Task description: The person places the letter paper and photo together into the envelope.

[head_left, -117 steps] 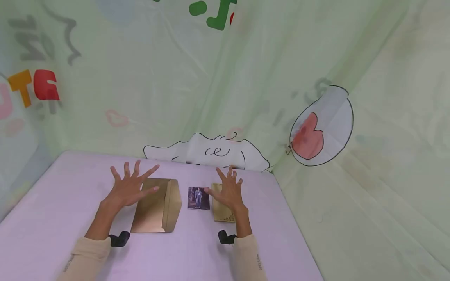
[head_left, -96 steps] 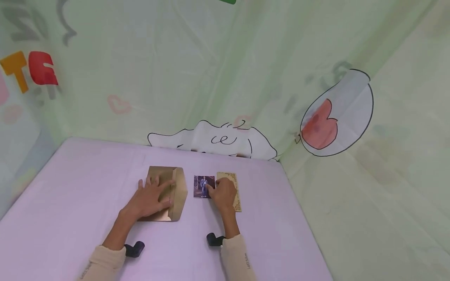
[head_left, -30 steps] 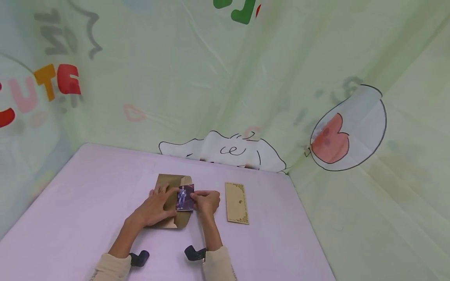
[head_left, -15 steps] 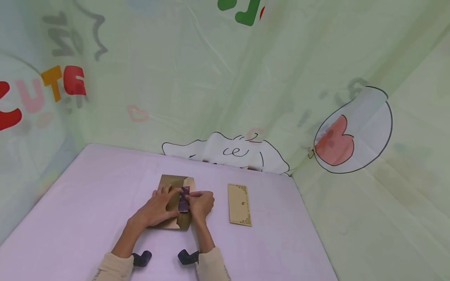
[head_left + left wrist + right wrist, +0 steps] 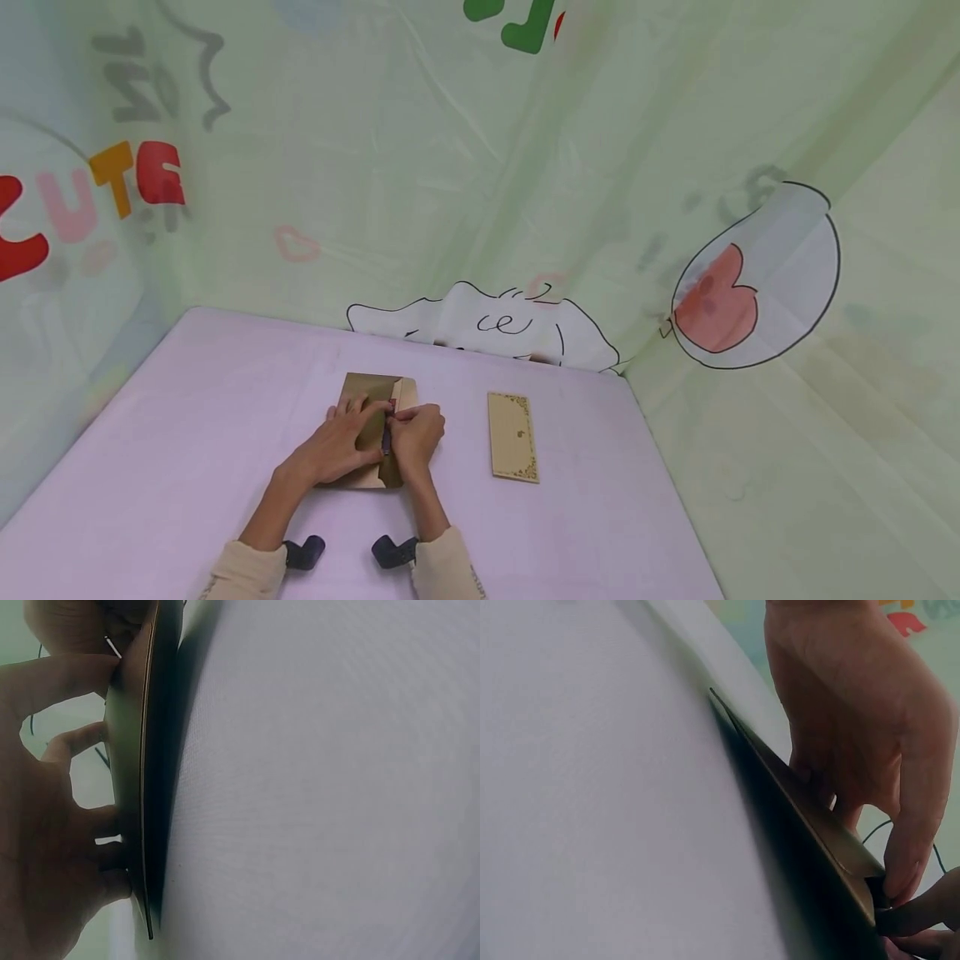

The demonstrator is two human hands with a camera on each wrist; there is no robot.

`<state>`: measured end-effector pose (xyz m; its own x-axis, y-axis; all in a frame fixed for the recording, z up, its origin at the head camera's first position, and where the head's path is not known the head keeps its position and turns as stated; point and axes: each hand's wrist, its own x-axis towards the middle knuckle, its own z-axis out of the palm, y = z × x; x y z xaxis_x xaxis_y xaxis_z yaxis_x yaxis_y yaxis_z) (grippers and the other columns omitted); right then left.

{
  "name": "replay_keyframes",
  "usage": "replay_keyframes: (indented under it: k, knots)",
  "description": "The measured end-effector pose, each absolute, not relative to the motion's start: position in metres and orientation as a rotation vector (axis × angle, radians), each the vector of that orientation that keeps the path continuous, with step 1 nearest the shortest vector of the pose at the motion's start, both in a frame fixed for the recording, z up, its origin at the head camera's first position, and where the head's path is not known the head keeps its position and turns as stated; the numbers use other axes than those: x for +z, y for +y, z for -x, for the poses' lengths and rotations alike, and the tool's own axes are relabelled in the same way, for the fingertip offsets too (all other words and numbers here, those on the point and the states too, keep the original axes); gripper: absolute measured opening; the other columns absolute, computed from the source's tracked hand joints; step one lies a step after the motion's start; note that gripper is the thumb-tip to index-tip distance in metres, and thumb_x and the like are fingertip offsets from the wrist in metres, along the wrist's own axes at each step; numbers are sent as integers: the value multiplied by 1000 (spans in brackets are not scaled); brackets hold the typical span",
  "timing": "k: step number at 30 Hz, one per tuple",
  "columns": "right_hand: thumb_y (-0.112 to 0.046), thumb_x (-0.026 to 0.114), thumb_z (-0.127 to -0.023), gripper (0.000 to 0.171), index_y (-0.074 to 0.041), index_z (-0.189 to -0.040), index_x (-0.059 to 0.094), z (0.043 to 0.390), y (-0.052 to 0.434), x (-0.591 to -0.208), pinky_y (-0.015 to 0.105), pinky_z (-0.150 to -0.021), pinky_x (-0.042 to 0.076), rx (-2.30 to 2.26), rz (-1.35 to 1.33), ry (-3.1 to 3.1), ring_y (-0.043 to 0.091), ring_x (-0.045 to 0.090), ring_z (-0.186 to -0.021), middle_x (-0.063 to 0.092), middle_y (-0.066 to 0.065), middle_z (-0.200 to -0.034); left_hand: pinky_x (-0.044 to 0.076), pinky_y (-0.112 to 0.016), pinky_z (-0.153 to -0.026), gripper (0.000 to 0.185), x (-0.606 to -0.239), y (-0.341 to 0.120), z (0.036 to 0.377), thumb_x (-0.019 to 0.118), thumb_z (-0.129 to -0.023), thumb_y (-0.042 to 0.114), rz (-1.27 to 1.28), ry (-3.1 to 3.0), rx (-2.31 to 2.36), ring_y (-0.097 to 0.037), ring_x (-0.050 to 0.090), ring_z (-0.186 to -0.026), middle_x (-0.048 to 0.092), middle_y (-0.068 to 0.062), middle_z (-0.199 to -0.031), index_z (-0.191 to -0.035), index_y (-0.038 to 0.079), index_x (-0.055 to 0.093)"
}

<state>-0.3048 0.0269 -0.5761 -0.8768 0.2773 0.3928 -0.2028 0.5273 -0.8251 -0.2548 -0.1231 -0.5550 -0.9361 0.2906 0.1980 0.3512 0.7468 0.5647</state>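
A gold envelope (image 5: 363,385) lies on the table, its flap on the right side. My left hand (image 5: 330,446) rests on it with fingers spread, the fingertips touching the upper face near the opening. My right hand (image 5: 417,437) pinches the edge of a small photo (image 5: 387,440). Only a thin dark strip of the photo shows; the envelope covers the rest. In the left wrist view the envelope (image 5: 129,761) is seen edge-on, under the left fingertips. The right wrist view shows the right fingers (image 5: 930,904) at the envelope's mouth, close to the left thumb.
A cream card (image 5: 513,437) with ornate printed corners lies to the right of the hands. The table has a pale lilac cover (image 5: 600,517). Printed pale green curtains (image 5: 420,167) hang behind it and along the sides.
The right hand first took the photo from beside the card and carried it left to the envelope. Since then it has moved further left, and the photo has slid almost wholly inside.
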Motion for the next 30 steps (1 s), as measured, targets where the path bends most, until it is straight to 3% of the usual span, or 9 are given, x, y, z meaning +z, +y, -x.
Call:
replay_keyframes:
  k: [12, 20, 25, 30]
  knots:
    - [-4, 89, -76, 16, -15, -66, 83, 318, 20, -594, 33, -56, 53, 1104, 117, -2490, 10, 65, -55, 76, -3, -62, 42, -65, -107, 68, -555, -121, 255, 80, -92, 35, 519, -2830, -928, -48, 46, -144, 50, -31, -157, -153, 15, 58]
    - [0, 83, -81, 7, -6, -78, 87, 308, 40, -575, 31, -59, 55, 1311, 26, -2483, 11, 69, -61, 81, 6, -72, 42, -66, -109, 69, -554, -121, 254, 80, -92, 32, 535, -2843, -936, -49, 45, -146, 48, -32, -160, -154, 15, 56]
    - [1, 84, -83, 5, -3, -84, 87, 294, 73, -544, 33, -62, 54, 1293, 130, -2420, 14, 69, -61, 80, 8, -72, 40, -72, -112, 71, -552, -123, 253, 83, -90, 34, 550, -2828, -961, -55, 42, -151, 48, -34, -160, -154, 15, 57]
    - [2, 86, -83, 11, 2, -94, 85, 292, 117, -539, 39, -71, 57, 1243, 285, -2336, 20, 72, -68, 79, 11, -78, 36, -79, -114, 72, -551, -124, 251, 83, -92, 36, 557, -2824, -1003, -59, 37, -153, 46, -36, -161, -155, 14, 56]
